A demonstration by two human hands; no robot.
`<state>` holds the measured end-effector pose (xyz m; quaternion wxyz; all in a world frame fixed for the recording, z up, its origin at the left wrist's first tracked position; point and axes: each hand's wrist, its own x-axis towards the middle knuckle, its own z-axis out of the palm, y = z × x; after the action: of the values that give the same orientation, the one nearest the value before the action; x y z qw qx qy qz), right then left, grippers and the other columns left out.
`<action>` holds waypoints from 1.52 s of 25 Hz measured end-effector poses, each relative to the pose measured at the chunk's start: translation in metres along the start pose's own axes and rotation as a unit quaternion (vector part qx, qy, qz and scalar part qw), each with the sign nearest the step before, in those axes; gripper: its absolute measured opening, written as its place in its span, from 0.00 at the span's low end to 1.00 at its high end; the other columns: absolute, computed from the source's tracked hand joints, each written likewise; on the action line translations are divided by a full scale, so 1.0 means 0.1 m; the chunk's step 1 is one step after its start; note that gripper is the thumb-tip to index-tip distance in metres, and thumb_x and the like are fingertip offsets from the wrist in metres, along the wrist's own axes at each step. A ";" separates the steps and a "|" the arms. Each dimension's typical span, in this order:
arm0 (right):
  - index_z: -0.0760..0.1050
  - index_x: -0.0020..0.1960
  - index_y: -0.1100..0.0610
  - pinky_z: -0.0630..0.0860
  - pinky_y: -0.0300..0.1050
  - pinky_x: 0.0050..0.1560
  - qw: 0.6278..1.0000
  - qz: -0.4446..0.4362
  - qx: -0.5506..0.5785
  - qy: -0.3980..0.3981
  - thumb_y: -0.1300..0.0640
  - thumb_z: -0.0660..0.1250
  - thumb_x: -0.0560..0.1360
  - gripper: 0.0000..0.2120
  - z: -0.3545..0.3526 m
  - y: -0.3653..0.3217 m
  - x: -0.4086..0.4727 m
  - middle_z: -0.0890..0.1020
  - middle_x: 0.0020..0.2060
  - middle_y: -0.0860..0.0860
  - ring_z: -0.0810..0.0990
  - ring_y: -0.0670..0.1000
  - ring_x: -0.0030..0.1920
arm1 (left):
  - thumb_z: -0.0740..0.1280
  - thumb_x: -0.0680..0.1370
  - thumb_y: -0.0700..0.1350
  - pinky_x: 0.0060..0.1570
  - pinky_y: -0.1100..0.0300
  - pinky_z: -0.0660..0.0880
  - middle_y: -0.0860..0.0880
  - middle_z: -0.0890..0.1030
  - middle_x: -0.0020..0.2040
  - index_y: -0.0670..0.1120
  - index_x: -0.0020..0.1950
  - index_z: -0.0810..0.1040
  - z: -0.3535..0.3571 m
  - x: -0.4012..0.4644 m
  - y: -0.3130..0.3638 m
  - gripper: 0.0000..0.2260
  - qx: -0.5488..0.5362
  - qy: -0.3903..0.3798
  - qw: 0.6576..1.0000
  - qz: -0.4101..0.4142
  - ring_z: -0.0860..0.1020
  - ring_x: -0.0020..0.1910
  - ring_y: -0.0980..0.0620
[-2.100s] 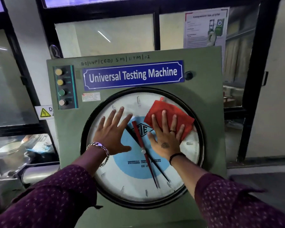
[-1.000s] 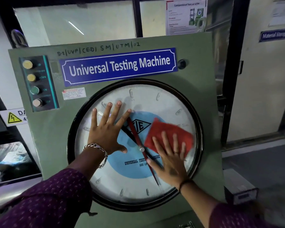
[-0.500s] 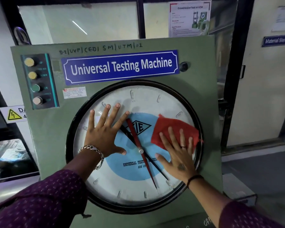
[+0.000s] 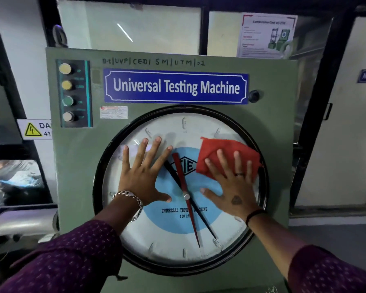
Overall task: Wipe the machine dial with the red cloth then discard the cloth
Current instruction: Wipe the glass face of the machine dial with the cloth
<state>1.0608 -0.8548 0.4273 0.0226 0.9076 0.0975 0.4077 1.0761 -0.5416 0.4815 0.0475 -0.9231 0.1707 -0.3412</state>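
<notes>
The big round dial (image 4: 173, 235) with a black rim fills the front of a green machine. It has a white face, a light blue centre, a red pointer and a black pointer. My right hand (image 4: 234, 187) lies flat with spread fingers and presses the red cloth (image 4: 222, 149) against the glass at the dial's upper right. The cloth's lower part is hidden under my fingers. My left hand (image 4: 145, 176) rests flat on the left half of the dial, fingers spread, holding nothing.
The green cabinet (image 4: 78, 170) carries a blue "Universal Testing Machine" plate (image 4: 175, 86) and a panel of several push buttons (image 4: 69, 94) at the upper left. Dark-framed windows stand behind it. A yellow danger sign (image 4: 35, 130) hangs at the left.
My right hand has slid the red cloth up the right side of the dial, after dipping lower a second ago. My left hand has stayed flat in the same spot.
</notes>
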 end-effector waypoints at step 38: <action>0.72 0.83 0.36 0.70 0.75 0.74 0.993 -0.106 0.030 -0.033 0.56 0.70 0.81 0.33 -0.78 -0.29 0.86 0.67 0.87 0.49 0.69 0.75 0.77 | 0.81 0.66 0.69 0.86 0.33 0.51 0.54 0.39 0.91 0.65 0.87 0.34 -0.61 -0.63 -0.04 0.66 -0.088 -0.080 0.982 -0.146 0.43 0.90 0.43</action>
<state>1.0536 -0.8124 0.5385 0.0417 0.9053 0.2045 0.3700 0.9925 -0.5145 0.4901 -0.0709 -0.9630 0.0592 -0.2533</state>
